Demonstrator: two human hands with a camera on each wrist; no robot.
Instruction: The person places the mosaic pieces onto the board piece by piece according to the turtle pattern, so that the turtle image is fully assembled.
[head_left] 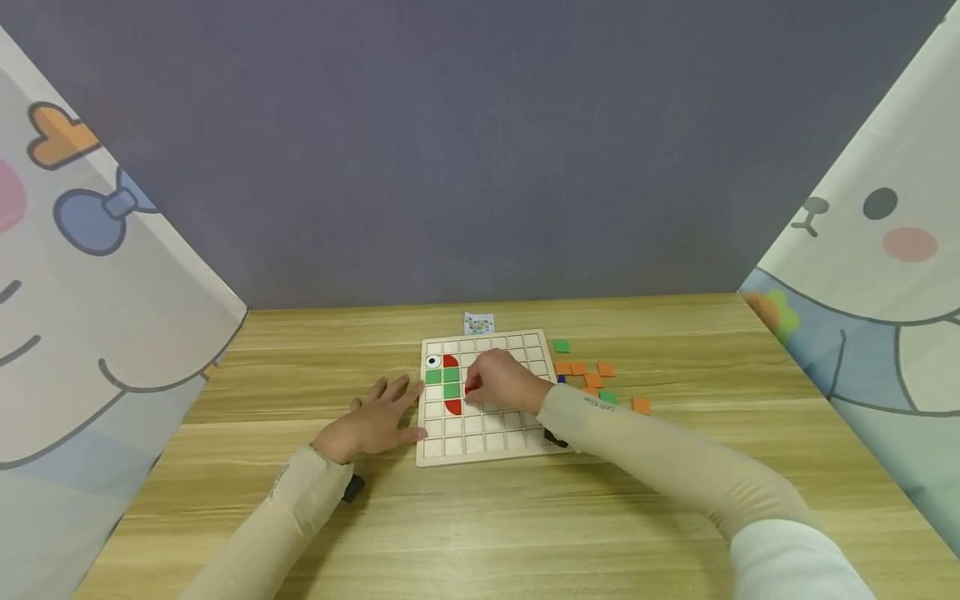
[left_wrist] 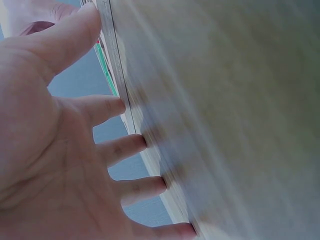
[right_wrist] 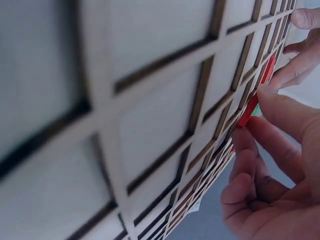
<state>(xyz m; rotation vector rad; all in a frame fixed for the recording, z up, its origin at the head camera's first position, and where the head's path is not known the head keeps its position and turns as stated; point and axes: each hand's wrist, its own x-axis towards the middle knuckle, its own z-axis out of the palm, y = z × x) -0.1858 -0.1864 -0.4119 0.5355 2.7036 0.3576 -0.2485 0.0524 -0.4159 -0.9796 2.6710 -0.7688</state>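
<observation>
A wooden grid board (head_left: 442, 450) lies on the table, its left columns partly filled with an eye tile (head_left: 433, 362), green square tiles (head_left: 451, 375) and red curved tiles (head_left: 453, 407). Over the board's middle-left cells, my right hand (head_left: 504, 381) pinches a red tile (right_wrist: 248, 111) between thumb and fingertips; in the right wrist view it stands tilted close over the grid. My left hand (head_left: 378, 418) is spread flat beside the board, thumb and index fingertip right at its left edge. In the left wrist view the left fingers (left_wrist: 131, 148) are straight, tips down at the tabletop.
Several orange tiles (head_left: 593, 380), green tiles (head_left: 562, 346) and a partly hidden blue piece (head_left: 561, 379) lie right of the board. A small picture card (head_left: 479, 323) sits behind its far edge. A grey wall (head_left: 480, 167) rises at the table's back.
</observation>
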